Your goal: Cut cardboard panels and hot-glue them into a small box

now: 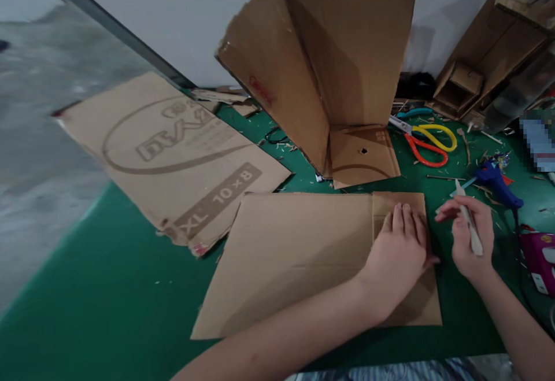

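My left hand lies flat with its fingers stretched out, pressing on a small cardboard piece at the right end of a large cardboard sheet. To the right, my right hand is closed around a slim whitish tool with a pointed tip, raised above the table. Its exact kind is unclear. Just behind the sheet stands a folded cardboard structure with two tall panels; its low flap has a small hole.
A printed cardboard sheet overhangs the green table at left. Scissors, a blue glue gun with its cord and a magenta object lie at right. Behind them stands another cardboard construction. Scraps litter the back.
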The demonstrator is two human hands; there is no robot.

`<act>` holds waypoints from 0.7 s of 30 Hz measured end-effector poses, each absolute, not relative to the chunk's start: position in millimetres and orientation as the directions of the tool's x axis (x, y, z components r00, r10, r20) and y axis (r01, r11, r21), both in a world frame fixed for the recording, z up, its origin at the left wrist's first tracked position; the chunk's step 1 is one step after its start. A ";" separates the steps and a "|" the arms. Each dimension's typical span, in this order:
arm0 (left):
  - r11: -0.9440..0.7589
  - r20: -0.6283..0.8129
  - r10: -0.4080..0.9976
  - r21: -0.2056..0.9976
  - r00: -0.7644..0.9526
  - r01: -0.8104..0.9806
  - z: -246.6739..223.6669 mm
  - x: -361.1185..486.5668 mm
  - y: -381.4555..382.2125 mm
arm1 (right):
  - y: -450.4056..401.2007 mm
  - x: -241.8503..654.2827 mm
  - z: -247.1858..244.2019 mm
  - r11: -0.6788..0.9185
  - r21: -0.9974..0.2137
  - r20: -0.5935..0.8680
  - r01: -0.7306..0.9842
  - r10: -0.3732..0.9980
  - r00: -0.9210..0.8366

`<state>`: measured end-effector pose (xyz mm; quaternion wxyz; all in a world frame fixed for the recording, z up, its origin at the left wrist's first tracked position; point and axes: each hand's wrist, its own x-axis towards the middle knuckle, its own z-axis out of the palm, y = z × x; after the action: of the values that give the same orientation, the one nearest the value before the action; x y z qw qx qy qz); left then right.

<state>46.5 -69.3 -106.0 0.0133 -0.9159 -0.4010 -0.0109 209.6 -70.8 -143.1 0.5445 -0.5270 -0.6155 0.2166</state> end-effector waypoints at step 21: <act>-0.590 -0.085 0.780 0.228 0.620 0.774 -109.1 66.1 -84.2 | -3.8 128.8 -75.5 0.229 -0.859 -0.123 0.458 0.777 -0.618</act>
<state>66.1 -84.2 -109.1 -0.1219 -0.8916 -0.4359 -0.0118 128.8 -3.8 -75.5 0.1686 -0.4033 -0.7654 0.4722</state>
